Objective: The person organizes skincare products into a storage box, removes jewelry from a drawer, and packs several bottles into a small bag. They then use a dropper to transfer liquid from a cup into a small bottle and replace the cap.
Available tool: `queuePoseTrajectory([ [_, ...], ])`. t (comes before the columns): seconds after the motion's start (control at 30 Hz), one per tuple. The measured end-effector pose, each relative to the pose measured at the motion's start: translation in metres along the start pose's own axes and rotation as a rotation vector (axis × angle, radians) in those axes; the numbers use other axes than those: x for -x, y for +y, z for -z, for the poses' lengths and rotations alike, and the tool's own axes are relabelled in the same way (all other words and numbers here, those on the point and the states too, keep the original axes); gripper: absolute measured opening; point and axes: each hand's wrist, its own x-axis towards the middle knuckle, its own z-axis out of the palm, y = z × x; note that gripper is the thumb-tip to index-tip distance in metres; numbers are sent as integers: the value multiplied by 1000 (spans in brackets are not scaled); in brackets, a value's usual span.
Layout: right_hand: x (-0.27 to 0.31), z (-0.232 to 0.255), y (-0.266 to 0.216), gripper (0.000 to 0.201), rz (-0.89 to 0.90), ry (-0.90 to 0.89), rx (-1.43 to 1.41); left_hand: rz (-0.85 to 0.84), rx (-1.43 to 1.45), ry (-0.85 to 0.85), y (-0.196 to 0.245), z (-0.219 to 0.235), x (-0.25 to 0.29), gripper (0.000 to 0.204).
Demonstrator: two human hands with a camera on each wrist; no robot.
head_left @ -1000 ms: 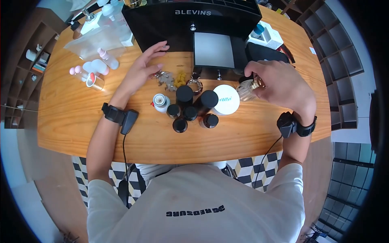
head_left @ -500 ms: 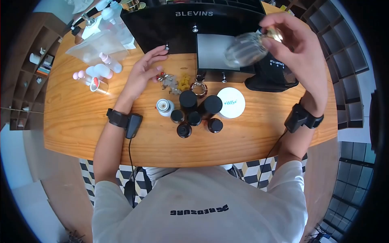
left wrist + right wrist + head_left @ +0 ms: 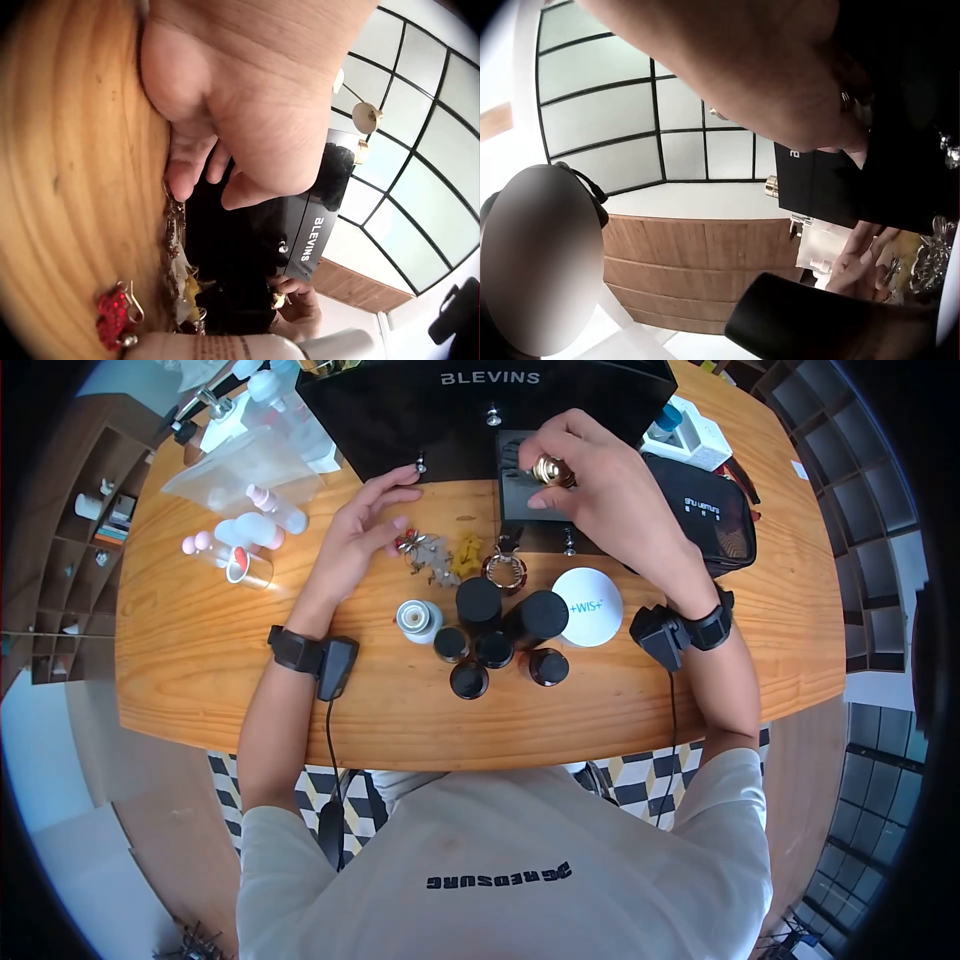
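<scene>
My right hand point(image 3: 620, 490) grips a clear glass bottle by its gold cap point(image 3: 548, 470), over the pulled-out drawer point(image 3: 518, 510) of a black BLEVINS organizer point(image 3: 400, 425). The bottle's glass body is hidden under the hand. With fingers loosely spread, my left hand point(image 3: 350, 545) rests on the table, its fingertips close to a small drawer knob point(image 3: 421, 463). Beside its thumb lie greyish jewellery point(image 3: 432, 558) and a yellow bunch point(image 3: 467, 555). A gold ring-shaped piece point(image 3: 505, 570) sits in front of the drawer. In the left wrist view a red earring point(image 3: 114, 319) shows.
Several black-capped bottles point(image 3: 480, 602), a white-topped bottle point(image 3: 418, 620) and a round white +WIS+ jar point(image 3: 588, 607) stand near the table's middle. Right of the drawer lies a black pouch point(image 3: 715, 525). Pink-capped bottles point(image 3: 275, 510) and a small cup point(image 3: 250, 568) are at the left.
My right hand has lifted the glass bottle from beside the white jar, swung it up over the black pouch, and brought it left over the drawer. My left hand has stayed nearly still.
</scene>
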Motion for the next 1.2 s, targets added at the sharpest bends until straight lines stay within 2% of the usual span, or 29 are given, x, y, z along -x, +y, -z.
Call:
queuePoseTrajectory([
  [0.17,2,-9,-1,28,-20,10,-59,18,1,8,0,0,0,58],
  [0.23,2,-8,-3,22,-75,-62,-102,-1,-1,13,0,-1,0,58],
  [0.3,2,-10,5,21,-58,-94,-125,-19,-2,16,0,-2,0,58],
  [0.37,5,-15,10,26,-45,-126,-148,-14,-42,24,0,-2,1,58],
  [0.47,3,-17,8,54,-61,-339,-70,-5,-33,29,1,-2,1,58],
  [0.67,0,3,8,46,-85,-419,-92,15,-8,11,0,0,0,58],
  [0.7,2,14,4,46,-85,-418,-90,13,-8,10,-1,-1,0,58],
  [0.77,11,42,-10,34,75,-192,143,-9,-11,15,-2,-1,0,58],
  [0.8,16,55,-23,34,79,-198,143,-8,-7,20,-2,-1,1,58],
  [0.87,30,76,-49,34,-37,-403,288,-5,-5,7,0,0,0,57],
  [0.9,38,76,-53,34,-35,-405,290,-6,-3,9,0,0,0,57],
  [0.97,52,71,-57,45,0,-666,285,-6,-7,7,0,0,0,57],
  [1.1,59,40,-64,55,-32,-625,439,-6,1,0,-1,0,-1,57],
  [1.2,53,22,-58,61,-92,-754,397,5,-4,3,1,0,0,57],
])
